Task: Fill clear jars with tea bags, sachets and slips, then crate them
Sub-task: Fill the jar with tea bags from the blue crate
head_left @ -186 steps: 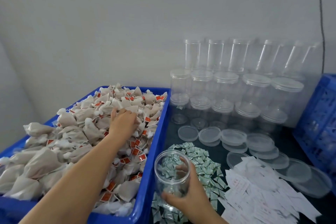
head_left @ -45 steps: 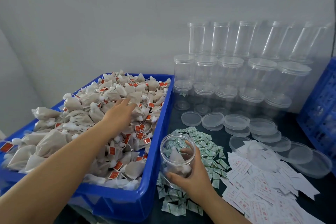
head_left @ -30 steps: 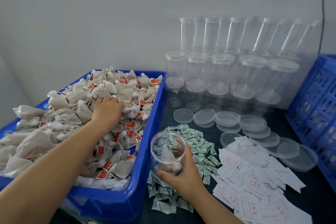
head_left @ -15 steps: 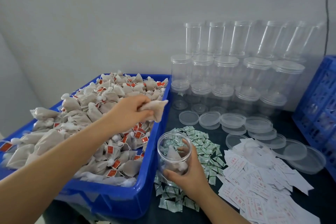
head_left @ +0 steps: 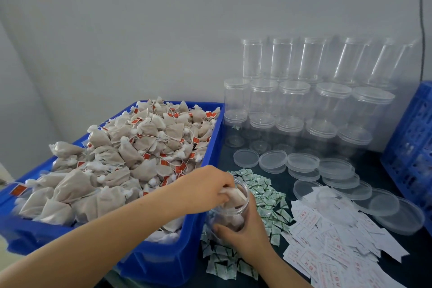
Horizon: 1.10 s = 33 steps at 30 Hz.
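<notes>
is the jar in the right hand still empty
No, the jar gripped by the right hand already holds tea bags, and the left hand pushes another in.

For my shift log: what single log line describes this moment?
step: bagging | left hand: pushes tea bag into clear jar | right hand: grips jar | lid: off

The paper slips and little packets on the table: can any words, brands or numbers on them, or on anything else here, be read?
No text here can be read.
White paper slips: red print inside boxes, too blurred to read.
Green and white sachets: printed marks, too small to read.
Red tags on the tea bags: no print can be made out.
Clear jars and lids: no label visible.
Blue tub and blue crate: no marking visible.
</notes>
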Tool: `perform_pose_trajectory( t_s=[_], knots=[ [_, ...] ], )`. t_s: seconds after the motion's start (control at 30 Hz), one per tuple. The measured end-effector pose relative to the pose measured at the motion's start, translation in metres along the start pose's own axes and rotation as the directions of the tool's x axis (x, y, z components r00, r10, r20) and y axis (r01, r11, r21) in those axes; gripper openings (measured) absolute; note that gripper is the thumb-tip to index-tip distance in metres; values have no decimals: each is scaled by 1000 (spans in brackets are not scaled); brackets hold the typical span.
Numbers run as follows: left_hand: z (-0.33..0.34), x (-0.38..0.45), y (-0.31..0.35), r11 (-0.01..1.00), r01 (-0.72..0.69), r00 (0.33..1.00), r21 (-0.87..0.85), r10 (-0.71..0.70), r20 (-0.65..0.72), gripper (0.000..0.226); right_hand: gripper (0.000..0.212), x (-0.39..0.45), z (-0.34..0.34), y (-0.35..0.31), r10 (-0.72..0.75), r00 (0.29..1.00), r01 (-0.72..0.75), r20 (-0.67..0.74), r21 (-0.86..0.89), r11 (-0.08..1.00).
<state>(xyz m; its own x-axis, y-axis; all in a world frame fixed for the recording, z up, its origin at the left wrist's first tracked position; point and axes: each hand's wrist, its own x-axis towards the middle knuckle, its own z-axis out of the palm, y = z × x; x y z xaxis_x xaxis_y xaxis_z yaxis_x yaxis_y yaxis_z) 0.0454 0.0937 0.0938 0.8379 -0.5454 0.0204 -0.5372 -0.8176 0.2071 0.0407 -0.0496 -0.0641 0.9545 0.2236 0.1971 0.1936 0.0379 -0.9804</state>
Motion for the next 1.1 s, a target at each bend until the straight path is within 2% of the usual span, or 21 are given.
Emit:
perform_pose_trajectory(
  t_s=[0.33,0.47,0.6,0.8,0.87,1.0,1.1],
  knots=[
    [7,6,1,998,-1,1000,67,1,10,21,91,2,-1,3,-39,999,39,4,0,999],
    [7,7,-2,999,-6,1000,50,6,-9,27,96,2,-1,5,-15,1000,15,-2,-30,999],
    [6,4,-5,1000,-19,998,2,19,-64,24,102,2,-1,8,-7,1000,5,-17,-88,996],
    [-4,3,-17,999,-19,983,-30,13,-185,16,96,0,1,4,-22,999,17,-43,-110,994],
    [-9,4,-31,997,18,967,-71,-36,-251,12,92,-1,1,2,-26,998,20,-52,-116,993],
    [-13,4,-76,965,194,900,-176,-246,-360,7,98,-3,2,-1,-6,999,1,-49,-97,995],
    [-8,2,-119,927,357,848,-115,-374,-376,21,102,-3,2,0,3,999,-7,-45,-88,996]
  ],
)
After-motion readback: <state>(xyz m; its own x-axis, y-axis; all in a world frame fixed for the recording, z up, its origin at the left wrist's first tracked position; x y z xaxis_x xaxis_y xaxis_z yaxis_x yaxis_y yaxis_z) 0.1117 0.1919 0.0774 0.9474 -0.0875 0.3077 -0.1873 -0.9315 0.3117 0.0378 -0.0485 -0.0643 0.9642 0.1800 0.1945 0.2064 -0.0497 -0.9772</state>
